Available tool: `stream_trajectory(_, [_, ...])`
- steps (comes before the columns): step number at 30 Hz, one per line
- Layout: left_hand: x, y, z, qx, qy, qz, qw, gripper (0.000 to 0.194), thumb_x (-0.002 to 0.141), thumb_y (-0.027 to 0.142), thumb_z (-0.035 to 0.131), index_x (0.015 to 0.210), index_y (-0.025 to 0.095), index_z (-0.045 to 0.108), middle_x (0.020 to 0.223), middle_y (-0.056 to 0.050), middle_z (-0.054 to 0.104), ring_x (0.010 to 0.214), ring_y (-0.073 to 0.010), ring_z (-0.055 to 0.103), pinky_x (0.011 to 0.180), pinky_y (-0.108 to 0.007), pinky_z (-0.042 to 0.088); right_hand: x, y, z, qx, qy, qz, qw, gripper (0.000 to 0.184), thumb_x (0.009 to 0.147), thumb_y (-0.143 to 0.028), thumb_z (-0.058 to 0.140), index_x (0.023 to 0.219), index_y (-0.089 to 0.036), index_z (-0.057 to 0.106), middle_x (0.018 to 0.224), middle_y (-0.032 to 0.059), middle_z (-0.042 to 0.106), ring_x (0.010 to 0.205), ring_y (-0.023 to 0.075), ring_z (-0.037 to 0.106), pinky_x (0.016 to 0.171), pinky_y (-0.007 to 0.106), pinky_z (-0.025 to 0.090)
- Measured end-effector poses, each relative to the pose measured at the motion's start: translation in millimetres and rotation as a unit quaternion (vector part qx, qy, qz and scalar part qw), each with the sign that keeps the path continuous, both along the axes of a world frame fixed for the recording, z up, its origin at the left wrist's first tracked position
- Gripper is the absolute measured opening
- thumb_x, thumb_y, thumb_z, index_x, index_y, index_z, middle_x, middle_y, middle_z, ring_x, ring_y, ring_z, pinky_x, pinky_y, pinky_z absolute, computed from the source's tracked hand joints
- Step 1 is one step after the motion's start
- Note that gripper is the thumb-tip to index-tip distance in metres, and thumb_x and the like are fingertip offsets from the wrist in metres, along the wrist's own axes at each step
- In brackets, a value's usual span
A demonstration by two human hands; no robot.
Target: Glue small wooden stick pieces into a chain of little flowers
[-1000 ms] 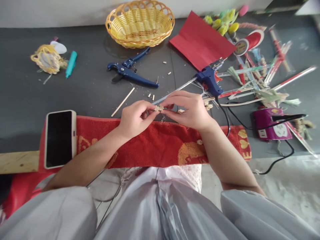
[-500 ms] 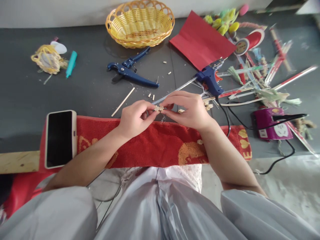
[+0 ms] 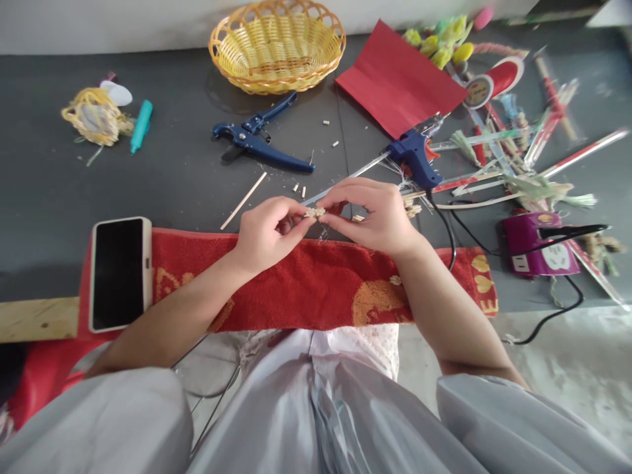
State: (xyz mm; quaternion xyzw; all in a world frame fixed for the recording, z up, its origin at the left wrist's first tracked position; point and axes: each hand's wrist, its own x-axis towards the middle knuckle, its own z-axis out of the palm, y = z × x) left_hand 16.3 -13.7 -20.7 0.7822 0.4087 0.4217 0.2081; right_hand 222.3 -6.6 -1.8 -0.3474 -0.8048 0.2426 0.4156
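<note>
My left hand (image 3: pixel 264 234) and my right hand (image 3: pixel 371 216) meet over the far edge of a red towel (image 3: pixel 306 286), fingers pinched together. Between their fingertips sits a small pale wooden piece (image 3: pixel 314 212), made of short stick bits joined together. Both hands hold it. Short cut stick bits (image 3: pixel 299 190) lie on the dark table just beyond the hands, and a thin wooden stick (image 3: pixel 243 201) lies to the left of them.
Blue cutting pliers (image 3: pixel 261 141), a blue glue gun (image 3: pixel 415 158) with its black cord, a yellow woven basket (image 3: pixel 276 45), red paper (image 3: pixel 397 82), a phone (image 3: pixel 118 273) on the towel, a purple power strip (image 3: pixel 538 243) and a heap of sticks and tassels at right.
</note>
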Motion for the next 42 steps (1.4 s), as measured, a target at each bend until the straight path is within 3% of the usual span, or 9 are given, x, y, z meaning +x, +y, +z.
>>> stream_trajectory(5, [0,2,-2.9,-0.011,0.013,0.003,1.000,0.018,0.086,0.035,0.068,0.082,0.018,0.067,0.073,0.000,0.071,0.052,-0.0063,0.055,0.051,-0.020,0.044,-1,1,-2.1,-0.014,0.007,-0.005,1.000,0.013,0.085,-0.028,0.070,0.088,-0.016,0.073,0.082,0.0045,0.073,0.074,0.0134,0.066,0.069,0.028,0.054])
stream_trajectory(9, [1,5,-0.8,-0.132,-0.035,-0.002,0.991,0.029,0.081,0.045,0.071,0.078,0.017,0.066,0.069,-0.001,0.069,0.052,-0.0074,0.054,0.050,-0.020,0.044,2,2,-1.5,-0.097,0.006,-0.014,0.995,0.018,0.082,-0.031,0.073,0.092,-0.016,0.075,0.082,0.0046,0.074,0.072,0.0136,0.067,0.067,0.028,0.055])
stream_trajectory(11, [3,8,2.4,-0.228,-0.083,-0.013,0.970,0.035,0.077,0.051,0.074,0.075,0.017,0.064,0.061,0.000,0.064,0.048,-0.0066,0.050,0.045,-0.020,0.040,3,3,-0.9,-0.139,0.021,-0.015,0.990,0.023,0.081,-0.032,0.075,0.097,-0.016,0.075,0.085,0.0053,0.075,0.075,0.0149,0.069,0.071,0.029,0.057])
stream_trajectory(16, [5,12,13.1,-0.448,-0.180,-0.013,0.875,0.037,0.065,0.045,0.082,0.072,0.016,0.061,0.053,0.004,0.055,0.039,-0.0021,0.038,0.037,-0.018,0.026,4,3,-0.6,-0.190,0.068,-0.008,0.979,0.024,0.079,-0.029,0.075,0.100,-0.016,0.075,0.091,0.0065,0.076,0.080,0.0164,0.071,0.078,0.032,0.059])
stream_trajectory(23, [6,14,21.4,-0.554,-0.233,-0.025,0.799,0.042,0.054,0.041,0.090,0.065,0.015,0.059,0.051,0.005,0.053,0.033,0.0014,0.031,0.033,-0.017,0.013,0,3,-0.1,-0.195,0.057,-0.017,0.979,0.016,0.079,-0.028,0.074,0.091,-0.017,0.076,0.087,0.0053,0.075,0.079,0.0160,0.070,0.076,0.032,0.059])
stream_trajectory(28, [5,16,20.4,-0.574,-0.252,-0.042,0.778,0.051,0.044,0.047,0.094,0.060,0.014,0.058,0.048,0.005,0.053,0.032,0.0016,0.033,0.032,-0.016,0.012,-2,3,-2.2,-0.211,0.064,-0.037,0.975,0.018,0.076,-0.031,0.076,0.086,-0.016,0.076,0.083,0.0050,0.076,0.076,0.0161,0.069,0.073,0.032,0.058])
stream_trajectory(36, [4,16,11.8,-0.541,-0.245,-0.066,0.802,0.052,0.050,0.054,0.090,0.061,0.016,0.057,0.048,0.005,0.052,0.032,0.0000,0.032,0.030,-0.017,0.014,-3,3,-4.7,-0.203,0.071,-0.031,0.976,0.017,0.075,-0.030,0.077,0.084,-0.015,0.076,0.079,0.0041,0.074,0.072,0.0146,0.069,0.070,0.030,0.058])
stream_trajectory(39, [4,13,10.5,-0.434,-0.221,-0.054,0.872,0.048,0.059,0.056,0.086,0.066,0.016,0.060,0.050,0.004,0.055,0.036,-0.0021,0.037,0.032,-0.018,0.024,-3,2,-2.4,-0.186,0.087,-0.011,0.979,0.015,0.077,-0.029,0.076,0.083,-0.016,0.074,0.081,0.0035,0.074,0.074,0.0138,0.068,0.073,0.030,0.060])
stream_trajectory(42, [3,9,9.2,-0.255,-0.164,-0.029,0.952,0.038,0.071,0.051,0.080,0.071,0.016,0.064,0.059,0.001,0.062,0.045,-0.0041,0.047,0.041,-0.018,0.036,-3,0,-1.5,-0.169,0.100,0.005,0.981,0.015,0.079,-0.029,0.076,0.087,-0.017,0.073,0.086,0.0035,0.074,0.076,0.0135,0.068,0.075,0.030,0.060])
